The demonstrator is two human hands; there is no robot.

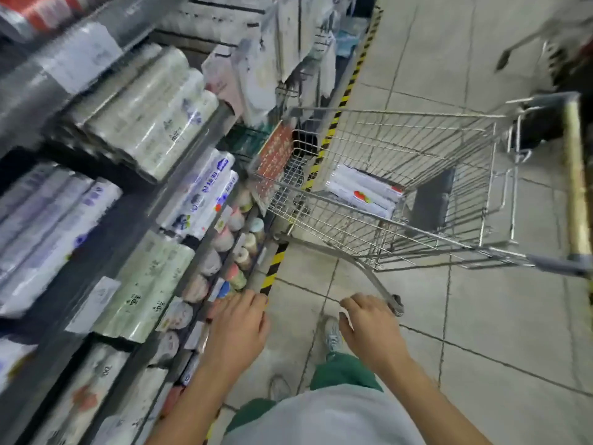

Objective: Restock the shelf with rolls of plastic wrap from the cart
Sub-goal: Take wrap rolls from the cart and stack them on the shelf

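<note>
A wire shopping cart [417,239] stands on the tiled floor to the right of the shelf [106,232]. A few white rolls of plastic wrap [362,191] lie at its bottom. The shelf on the left carries packs of wrap rolls [150,120] on several levels. My left hand [239,326] hangs low beside the shelf's bottom edge, fingers loosely bent, holding nothing. My right hand [369,326] hovers above the floor short of the cart's front wheel [396,305], fingers relaxed and empty.
Yellow-black hazard tape [272,271] runs along the shelf base. Small pastel cups [224,239] fill the lowest tier. Bagged goods [272,59] hang further down the aisle. The cart's brass-coloured handle [574,181] is at far right. My shoe [333,335] is on the tiles.
</note>
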